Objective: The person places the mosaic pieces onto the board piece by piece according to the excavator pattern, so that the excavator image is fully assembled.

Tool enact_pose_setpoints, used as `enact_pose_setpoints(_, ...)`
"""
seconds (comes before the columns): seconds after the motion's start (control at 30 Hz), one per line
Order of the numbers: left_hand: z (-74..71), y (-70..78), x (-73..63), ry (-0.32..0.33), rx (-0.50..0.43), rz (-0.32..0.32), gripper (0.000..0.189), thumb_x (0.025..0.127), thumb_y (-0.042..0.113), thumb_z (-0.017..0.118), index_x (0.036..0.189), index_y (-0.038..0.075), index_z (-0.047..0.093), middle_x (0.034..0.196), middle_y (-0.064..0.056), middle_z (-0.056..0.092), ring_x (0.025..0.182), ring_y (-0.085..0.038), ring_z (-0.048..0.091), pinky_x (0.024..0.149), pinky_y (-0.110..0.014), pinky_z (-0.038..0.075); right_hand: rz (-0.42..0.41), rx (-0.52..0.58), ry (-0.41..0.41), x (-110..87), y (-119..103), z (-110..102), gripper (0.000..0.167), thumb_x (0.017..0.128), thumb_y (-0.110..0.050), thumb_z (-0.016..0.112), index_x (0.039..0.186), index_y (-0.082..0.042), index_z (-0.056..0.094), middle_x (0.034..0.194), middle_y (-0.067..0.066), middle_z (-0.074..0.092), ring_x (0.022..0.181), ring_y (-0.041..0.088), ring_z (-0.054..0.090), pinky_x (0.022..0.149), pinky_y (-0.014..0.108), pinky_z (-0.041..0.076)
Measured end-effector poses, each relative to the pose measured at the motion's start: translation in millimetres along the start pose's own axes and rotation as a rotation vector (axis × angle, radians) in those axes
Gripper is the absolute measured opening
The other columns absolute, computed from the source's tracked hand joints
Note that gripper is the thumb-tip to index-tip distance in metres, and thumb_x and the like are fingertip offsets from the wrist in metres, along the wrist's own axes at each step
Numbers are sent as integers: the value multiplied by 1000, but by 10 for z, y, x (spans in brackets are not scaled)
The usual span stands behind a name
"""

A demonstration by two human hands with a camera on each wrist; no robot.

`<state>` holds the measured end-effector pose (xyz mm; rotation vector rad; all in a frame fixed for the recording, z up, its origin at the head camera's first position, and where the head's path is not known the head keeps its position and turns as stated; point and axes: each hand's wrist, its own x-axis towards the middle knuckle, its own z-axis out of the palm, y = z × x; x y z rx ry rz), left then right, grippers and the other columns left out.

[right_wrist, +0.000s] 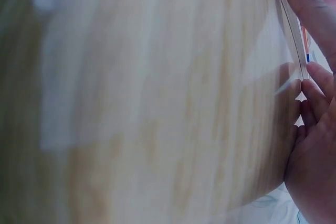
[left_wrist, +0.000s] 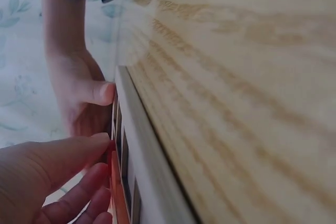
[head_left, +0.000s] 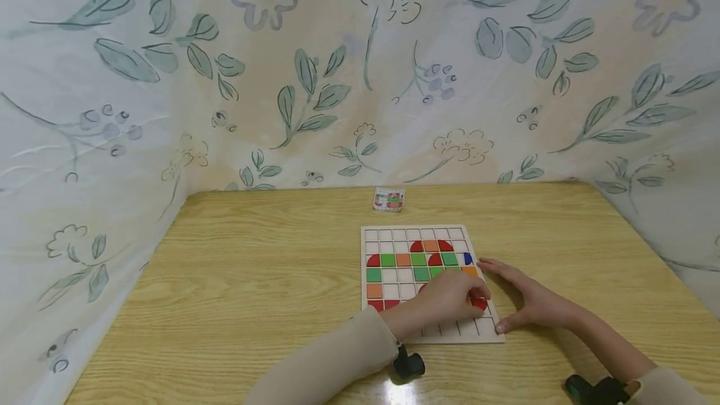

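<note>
A white gridded board (head_left: 444, 330) lies on the table, with flat red, green, orange and blue pieces in several squares. My left hand (head_left: 441, 299) reaches over it and pinches a red curved-edged piece (head_left: 479, 304) near the board's right side. In the left wrist view, the thumb and fingers of the left hand (left_wrist: 58, 177) meet at the red piece (left_wrist: 111, 145). My right hand (head_left: 534, 302) rests at the board's right edge, thumb and spread fingers touching it. The left hand hides part of the grid in the head view.
A small card (head_left: 389, 199) printed with a coloured grid pattern lies behind the board, near the table's back edge. The wooden table (head_left: 253, 267) meets flower-patterned cloth (head_left: 315, 49) at the back and sides.
</note>
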<state>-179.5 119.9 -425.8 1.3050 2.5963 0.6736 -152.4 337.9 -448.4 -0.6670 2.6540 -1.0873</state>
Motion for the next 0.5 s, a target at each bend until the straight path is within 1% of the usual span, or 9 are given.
enact_pose_setpoints(0.07,15,4,3,17,8,-7,18,80,28,72,97,26,68,76,20,57,68,7,45,60,-6,33,0,1,-2,2,0,0,99,62,-36,82,144,-17,30,149,11,25,127,-13,13,97,64,20)
enact_pose_setpoints(0.1,23,6,4,22,13,-12,18,80,28,72,97,26,68,76,20,57,68,7,45,61,-6,33,2,-1,-1,3,0,2,99,62,-36,82,144,-17,30,149,11,25,127,-13,13,100,58,21)
enact_pose_setpoints(0.17,36,14,7,25,12,-36,16,80,28,72,95,26,68,76,20,56,69,6,45,62,-6,34,0,-7,4,2,4,3,98,62,-37,82,144,-17,30,148,10,26,127,-14,13,105,41,21)
enact_pose_setpoints(0.23,44,23,8,24,10,-60,16,80,29,72,95,27,68,75,21,56,70,5,45,62,-7,34,1,-21,10,0,9,5,98,62,-37,82,144,-18,30,148,9,26,127,-14,13,102,30,22)
enact_pose_setpoints(0.27,48,25,8,22,5,-70,16,80,30,72,95,27,68,75,21,55,70,5,44,63,-8,34,-2,-21,10,0,11,4,98,63,-36,82,144,-18,30,148,10,26,127,-14,13,102,29,22)
enact_pose_setpoints(0.3,42,28,5,22,-7,-78,17,79,30,72,95,27,69,75,21,55,70,4,45,63,-8,35,-7,-17,10,0,16,3,98,63,-35,82,144,-17,30,148,11,26,127,-14,13,104,33,22)
enact_pose_setpoints(0.33,37,27,-2,23,-21,-85,18,79,32,72,96,27,69,76,21,56,70,5,45,63,-8,35,-11,-12,9,1,20,3,98,63,-35,82,144,-16,30,148,12,26,127,-15,13,104,40,22)
enact_pose_setpoints(0.43,-22,-9,-43,36,-90,-95,21,80,36,71,98,27,68,80,21,58,72,5,47,62,-8,37,27,-6,5,-5,19,-8,95,65,-35,81,144,-18,31,148,11,27,125,-17,12,97,60,22)
enact_pose_setpoints(0.5,-98,-73,-104,60,-164,-113,23,80,38,70,100,27,68,86,20,61,75,5,50,62,-9,38,61,-32,16,-14,13,-30,86,67,-37,80,140,-20,38,146,9,32,127,-13,17,97,58,24)
